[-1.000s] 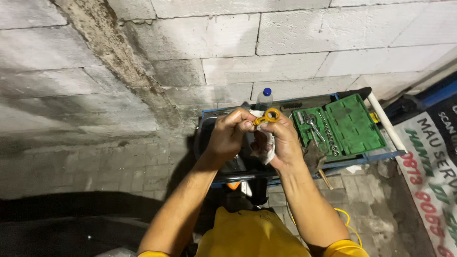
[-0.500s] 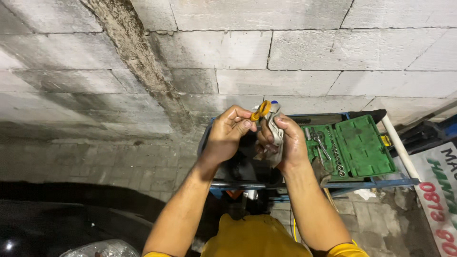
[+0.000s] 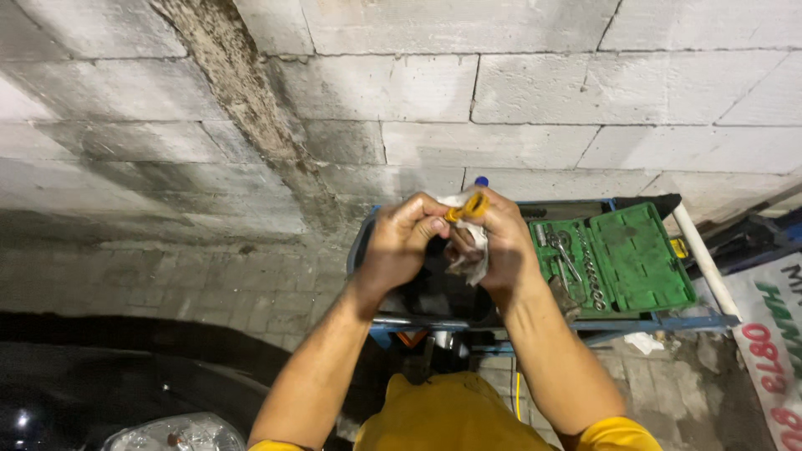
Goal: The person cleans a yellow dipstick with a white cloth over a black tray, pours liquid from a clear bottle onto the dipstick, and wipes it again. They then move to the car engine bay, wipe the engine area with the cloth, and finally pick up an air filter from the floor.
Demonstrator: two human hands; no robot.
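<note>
Both hands meet just in front of the open green socket case [image 3: 622, 259], which lies on a blue cart [image 3: 668, 321] against the grey block wall [image 3: 501, 92]. The left hand [image 3: 401, 246] pinches the near end of a small yellow-handled tool [image 3: 465, 208] between thumb and fingertips; the right hand [image 3: 501, 242] is closed around a crumpled white rag [image 3: 476, 250] and the rest of the tool, so its grip is pressed together on both.

To wipe it well (as I judge it), the left pinch should hold the handle steady while the rag-wrapped right grip twists and slides along the shaft, keeping cloth between skin and metal.

The tool sits between the two grips, to the left of the socket case and slightly above its near edge; its working end is hidden in the rag. A dark car body [image 3: 125, 392] lies far left of the case, lower down
</note>
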